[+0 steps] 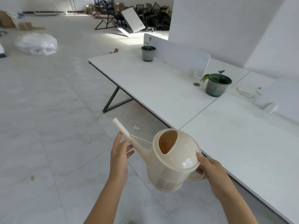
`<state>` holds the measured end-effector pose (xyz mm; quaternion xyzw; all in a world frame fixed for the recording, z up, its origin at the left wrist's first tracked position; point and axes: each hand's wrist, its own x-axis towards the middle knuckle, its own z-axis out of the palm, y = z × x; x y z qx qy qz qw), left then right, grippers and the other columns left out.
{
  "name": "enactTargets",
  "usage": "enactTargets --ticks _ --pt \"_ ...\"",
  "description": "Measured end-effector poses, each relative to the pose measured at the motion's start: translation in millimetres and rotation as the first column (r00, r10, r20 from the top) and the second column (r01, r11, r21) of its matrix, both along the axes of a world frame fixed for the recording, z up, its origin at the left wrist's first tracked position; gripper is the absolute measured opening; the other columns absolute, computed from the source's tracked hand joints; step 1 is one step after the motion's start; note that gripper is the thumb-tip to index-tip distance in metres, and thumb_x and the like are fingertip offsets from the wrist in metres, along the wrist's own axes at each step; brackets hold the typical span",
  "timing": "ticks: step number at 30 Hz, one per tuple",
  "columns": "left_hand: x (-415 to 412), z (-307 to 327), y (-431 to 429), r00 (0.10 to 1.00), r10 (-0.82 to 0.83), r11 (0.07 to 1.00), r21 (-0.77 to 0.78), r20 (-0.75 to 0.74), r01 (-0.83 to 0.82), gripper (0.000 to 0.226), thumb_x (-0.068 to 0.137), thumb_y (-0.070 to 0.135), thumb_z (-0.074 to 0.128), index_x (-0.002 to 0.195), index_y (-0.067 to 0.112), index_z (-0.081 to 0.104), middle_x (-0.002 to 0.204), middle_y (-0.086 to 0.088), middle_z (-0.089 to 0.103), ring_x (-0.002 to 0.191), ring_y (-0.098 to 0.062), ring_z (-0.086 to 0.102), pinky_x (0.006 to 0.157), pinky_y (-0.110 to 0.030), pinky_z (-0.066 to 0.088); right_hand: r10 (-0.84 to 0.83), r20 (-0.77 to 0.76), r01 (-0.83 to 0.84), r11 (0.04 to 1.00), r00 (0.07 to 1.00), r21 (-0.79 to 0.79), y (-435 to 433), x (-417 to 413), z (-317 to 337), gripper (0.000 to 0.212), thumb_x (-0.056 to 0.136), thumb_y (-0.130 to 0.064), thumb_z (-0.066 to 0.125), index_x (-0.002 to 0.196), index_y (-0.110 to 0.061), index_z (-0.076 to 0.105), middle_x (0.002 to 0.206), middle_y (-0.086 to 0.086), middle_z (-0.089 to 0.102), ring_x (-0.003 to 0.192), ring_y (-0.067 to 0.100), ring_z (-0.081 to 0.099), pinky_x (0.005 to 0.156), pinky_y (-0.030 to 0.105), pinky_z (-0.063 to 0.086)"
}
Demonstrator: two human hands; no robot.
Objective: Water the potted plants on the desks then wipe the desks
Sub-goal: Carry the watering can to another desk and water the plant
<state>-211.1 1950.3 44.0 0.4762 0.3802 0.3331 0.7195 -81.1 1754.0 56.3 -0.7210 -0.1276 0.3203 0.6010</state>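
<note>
**Watering can held over the floor, two pots waiting on the white surface**

In the lower middle of the frame a cream watering can [173,160] is carried in the air above the tiled floor [48,126], just left of the near edge of the white surface [161,88]. The right hand [210,172] is clamped on the can's loop handle at its right side, thumb lying on the domed lid. The left hand [120,152] has its fingers spread, and they touch the long spout from below; they do not close round it. The spout points toward the upper left. Through the can's top opening only a tan inner wall shows; whether there is water inside cannot be told.

On the surface stand two potted plants. The nearer green pot [217,85], right of centre, holds a few broad leaves and sits beside a small round grommet [196,84]. The farther pot [148,53], upper centre, holds one thin stem with a single leaf. A white divider panel [182,54] runs behind both.

A crumpled paper scrap [136,127] lies on the floor near the spout tip. In the upper left lies a bundle of clear plastic [37,43]; along the top, stacked chairs [153,15] and a leaning white board [132,19].
</note>
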Motion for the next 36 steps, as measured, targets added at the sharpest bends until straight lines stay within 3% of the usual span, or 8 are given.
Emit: enactTargets --ticks 4,7,10,15,18,24,28,36 --pt "24.4 -4.2 37.2 0.997 -0.072 0.997 -0.026 0.01 0.072 0.044 0.094 0.018 0.044 0.137 0.027 0.04 0.119 -0.003 0.06 0.105 -0.018 0.06 0.089 -0.033 0.047 -0.073 -0.05 0.072 0.997 0.996 -0.013 28.3 5.6 -8.0 0.069 0.039 -0.079 0.065 0.062 -0.014 0.074 0.065 -0.003 0.072 0.068 0.004 0.065 0.082 0.032 0.045" --pt "45.2 -14.5 53.4 0.994 -0.108 0.992 -0.071 0.001 0.108 0.046 0.095 0.018 0.045 0.139 0.027 0.037 0.121 -0.004 0.059 0.106 -0.019 0.059 0.086 -0.031 0.047 -0.099 -0.03 0.098 0.995 0.995 -0.022 44.2 16.5 -12.0 0.041 0.069 -0.053 0.06 0.049 -0.018 0.069 0.052 -0.009 0.065 0.053 -0.002 0.058 0.077 0.031 0.04" --pt "70.9 -23.2 65.0 0.989 -0.15 0.985 -0.089 -0.008 0.149 0.043 0.095 0.02 0.044 0.136 0.031 0.038 0.122 -0.003 0.058 0.108 -0.02 0.058 0.082 -0.029 0.048 -0.172 -0.003 0.172 0.983 0.985 -0.064 54.5 40.4 -18.3 0.045 0.086 -0.034 0.055 0.044 -0.019 0.064 0.046 -0.011 0.06 0.053 0.002 0.054 0.072 0.028 0.037" --pt "128.8 -28.3 88.3 0.975 -0.221 0.974 -0.06 -0.008 0.22 0.043 0.095 0.017 0.044 0.136 0.032 0.038 0.123 -0.003 0.059 0.109 -0.02 0.058 0.09 -0.035 0.046 -0.247 0.022 0.248 0.967 0.969 -0.055 70.9 95.2 -31.1 0.043 0.089 -0.03 0.051 0.049 -0.017 0.057 0.041 -0.01 0.057 0.06 0.013 0.048 0.066 0.026 0.038" --pt "173.3 -26.8 105.2 0.965 -0.261 0.965 -0.02 -0.012 0.261 0.04 0.096 0.016 0.043 0.134 0.029 0.04 0.123 -0.006 0.06 0.108 -0.019 0.059 0.088 -0.034 0.046 -0.237 -0.003 0.237 0.971 0.971 -0.03 83.1 134.0 -32.7 0.039 0.082 -0.038 0.06 0.055 -0.01 0.06 0.048 -0.009 0.06 0.062 0.013 0.052 0.066 0.026 0.039" --pt "272.1 -23.3 129.1 0.955 -0.297 0.955 0.003 0.001 0.297 0.042 0.095 0.015 0.044 0.134 0.032 0.041 0.119 -0.004 0.06 0.108 -0.022 0.058 0.08 -0.031 0.046 -0.31 -0.015 0.31 0.951 0.951 -0.01 103.6 213.0 -30.0 0.038 0.088 -0.031 0.053 0.056 -0.012 0.059 0.048 -0.012 0.062 0.065 0.008 0.054 0.069 0.024 0.039" --pt "326.9 -20.9 134.3 0.931 -0.364 0.931 -0.018 -0.001 0.364 0.042 0.095 0.017 0.046 0.134 0.033 0.041 0.117 0.003 0.06 0.11 -0.022 0.057 0.09 -0.035 0.043 -0.38 -0.045 0.379 0.925 0.924 -0.025 106.5 251.1 -23.1 0.041 0.072 -0.049 0.062 0.065 -0.009 0.066 0.064 -0.007 0.068 0.076 0.012 0.06 0.076 0.026 0.043" --pt "432.2 -27.2 135.0 0.796 -0.604 0.796 0.003 0.036 0.605 0.048 0.093 0.019 0.048 0.138 0.033 0.04 0.129 0.005 0.058 0.122 -0.019 0.051 0.105 -0.043 0.039 -0.613 -0.039 0.613 0.79 0.789 -0.021 109.4 295.0 -5.7 0.051 0.086 -0.031 0.057 0.037 -0.017 0.064 0.041 -0.01 0.059 0.066 0.01 0.053 0.07 0.023 0.039"
